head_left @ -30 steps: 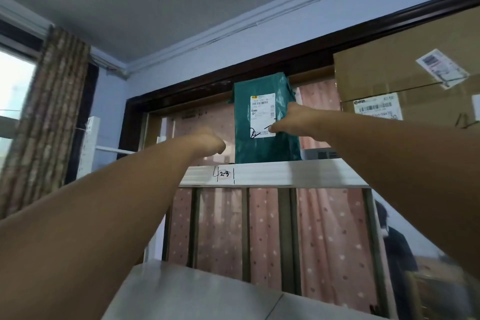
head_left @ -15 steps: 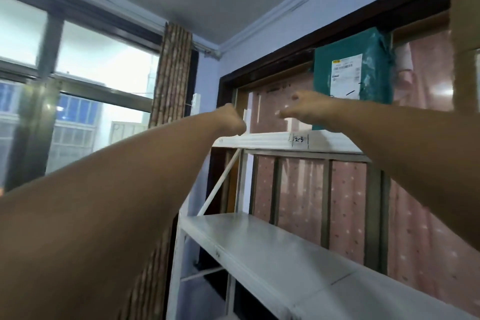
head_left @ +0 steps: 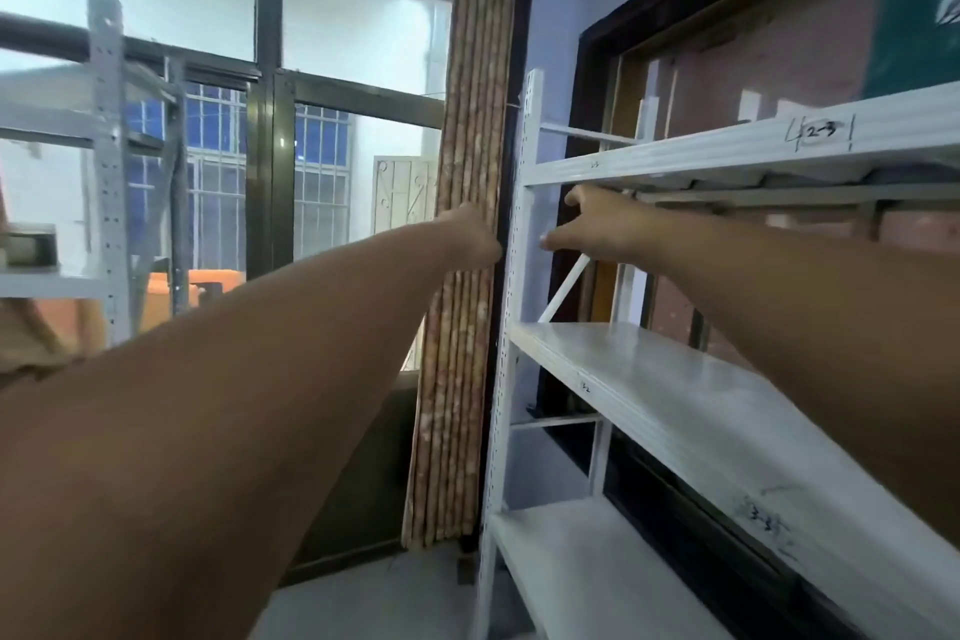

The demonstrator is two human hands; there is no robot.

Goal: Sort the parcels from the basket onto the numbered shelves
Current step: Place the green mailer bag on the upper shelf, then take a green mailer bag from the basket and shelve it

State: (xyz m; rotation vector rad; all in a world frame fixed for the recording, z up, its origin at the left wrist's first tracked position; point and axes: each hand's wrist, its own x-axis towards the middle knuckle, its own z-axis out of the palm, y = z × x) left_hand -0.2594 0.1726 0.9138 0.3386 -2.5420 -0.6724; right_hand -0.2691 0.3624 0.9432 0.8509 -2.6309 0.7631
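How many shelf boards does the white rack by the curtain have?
3 show: the top shelf marked 2-3, the middle shelf and the bottom shelf. Any lower ones would be out of frame.

A: What's visible of the person in the head view?

B: Two forearms + hands, nothing else. Left arm enters from lower left of frame, fills most of that corner; left hand [head_left: 470, 237] ends near centre. Right arm enters from right edge, mid-height; right hand [head_left: 589, 224] sits just right of centre.

A: Clothing? Sleeves?

B: None in frame. Both arms bare from frame edge to fingers. No watch, strap, ring or glove that I can make out.

A: Marks?

B: Can't tell, frame's motion-blurred, esp. nearest the camera. Left hand's fingers barely show. A pale thumbnail shows on the right one.
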